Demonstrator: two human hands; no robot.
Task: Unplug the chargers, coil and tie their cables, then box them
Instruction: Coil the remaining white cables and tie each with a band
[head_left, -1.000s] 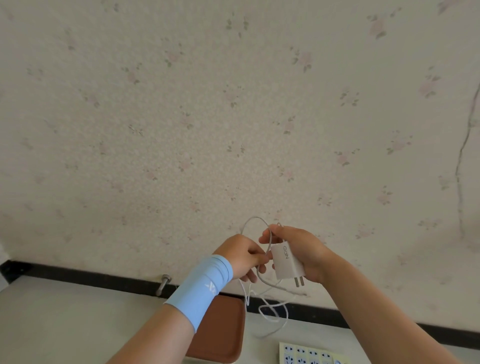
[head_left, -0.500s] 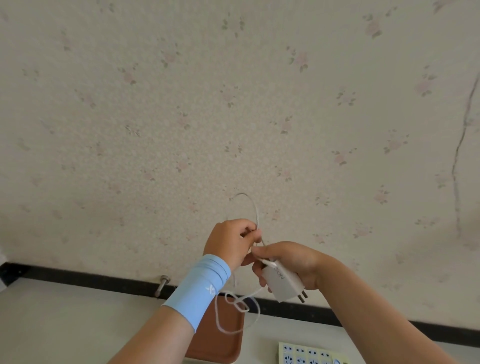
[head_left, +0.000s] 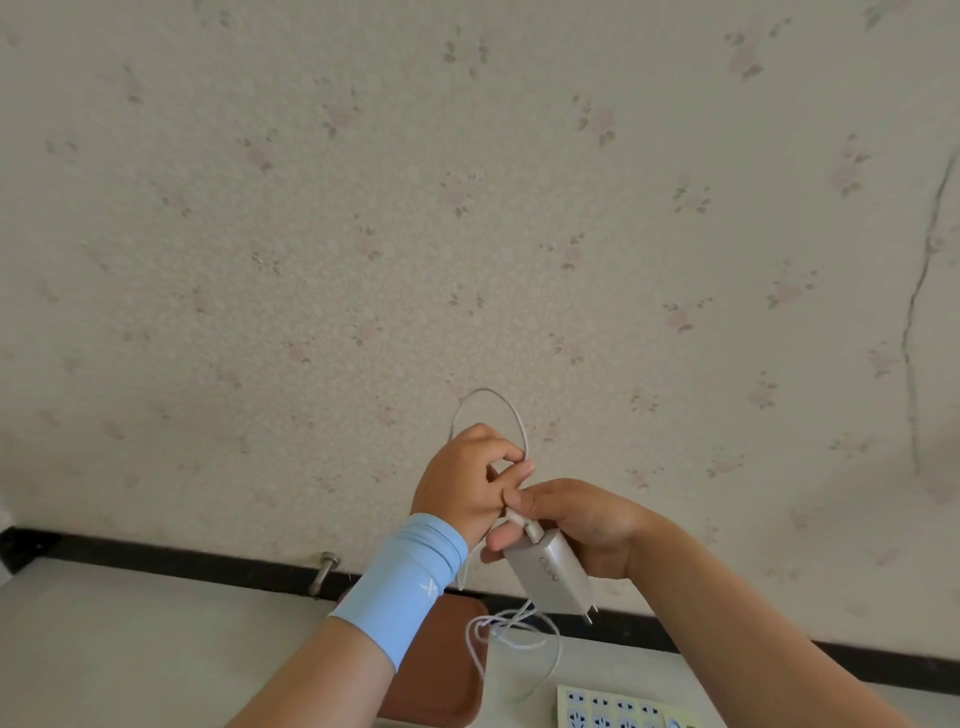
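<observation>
Floral wall (head_left: 467, 208), cable (head_left: 487, 389) part-hidden, power strip (head_left: 613, 709) cropped

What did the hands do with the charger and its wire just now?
The left hand lifted its loop of white cable higher, while the right hand lowered the charger a little. Both hands kept their hold; nothing was let go. The brown tray and power strip did not move.

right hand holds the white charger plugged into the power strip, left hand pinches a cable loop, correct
No: the head view shows the charger unplugged, prongs bare, held clear of the power strip. The right hand does hold it; the left hand pinches the cable loop.
</observation>
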